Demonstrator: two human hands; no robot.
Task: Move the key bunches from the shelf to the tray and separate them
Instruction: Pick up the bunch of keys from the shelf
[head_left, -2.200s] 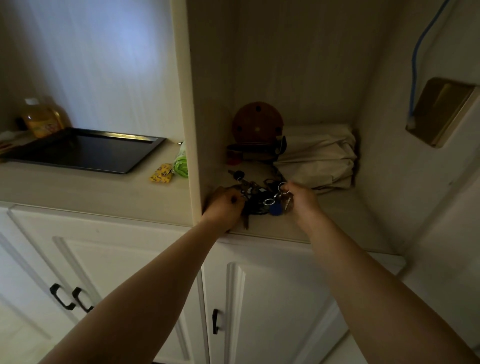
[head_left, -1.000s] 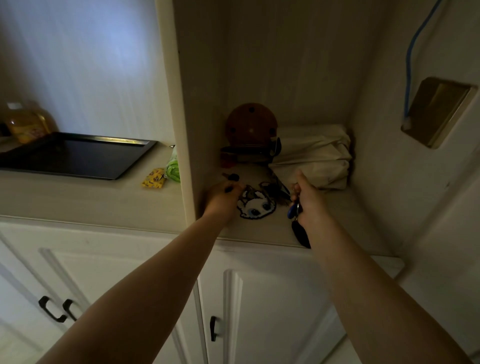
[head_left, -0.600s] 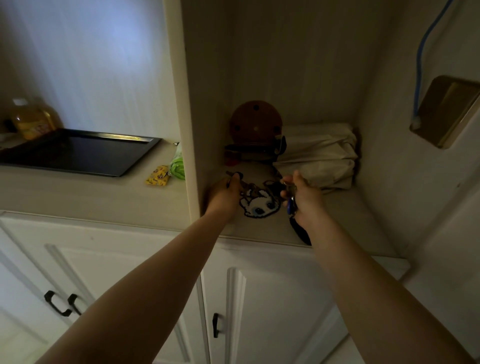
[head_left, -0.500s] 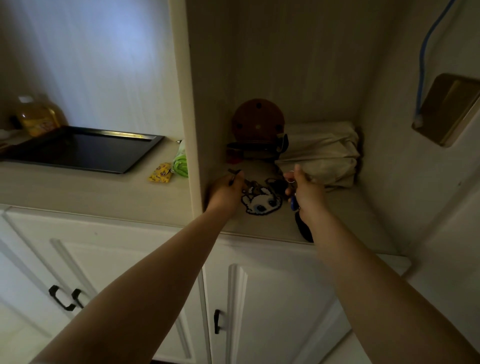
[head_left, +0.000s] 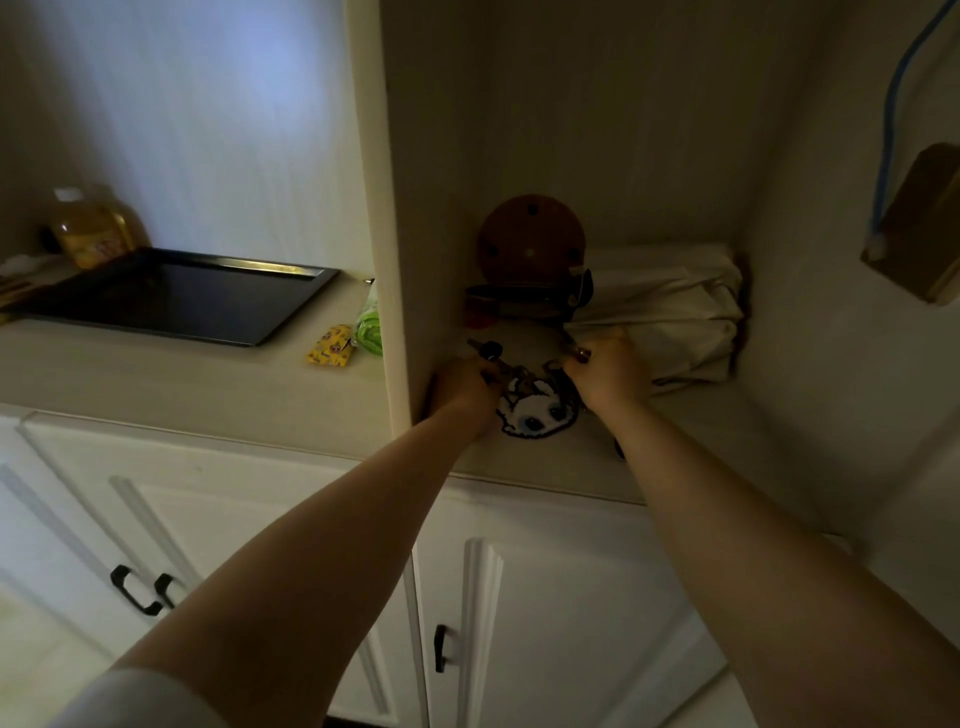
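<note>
Both my hands are inside the open shelf (head_left: 675, 447). My left hand (head_left: 465, 387) is closed around a key bunch, a dark key end (head_left: 485, 349) poking out above its fingers. My right hand (head_left: 608, 376) is closed on another key bunch, a ring (head_left: 581, 354) showing at its fingertips and a dark tag (head_left: 618, 446) hanging below the wrist. Between the hands lies a white cartoon-face keychain charm (head_left: 537, 413) with dark keys at its top. The black tray (head_left: 171, 293) sits on the counter to the left.
A round brown wooden piece (head_left: 531, 240) and a folded cream cloth bag (head_left: 670, 306) fill the shelf's back. A vertical cabinet panel (head_left: 387, 260) divides shelf from counter. A yellow packet (head_left: 331, 344), a green item (head_left: 370, 327) and an oil bottle (head_left: 93, 228) stand near the tray.
The tangled pile has been pulled apart, uncovering the cartoon charm. My right hand, holding a bunch with a blue tag, has moved back toward the charm; my left hand stays at the shelf's left.
</note>
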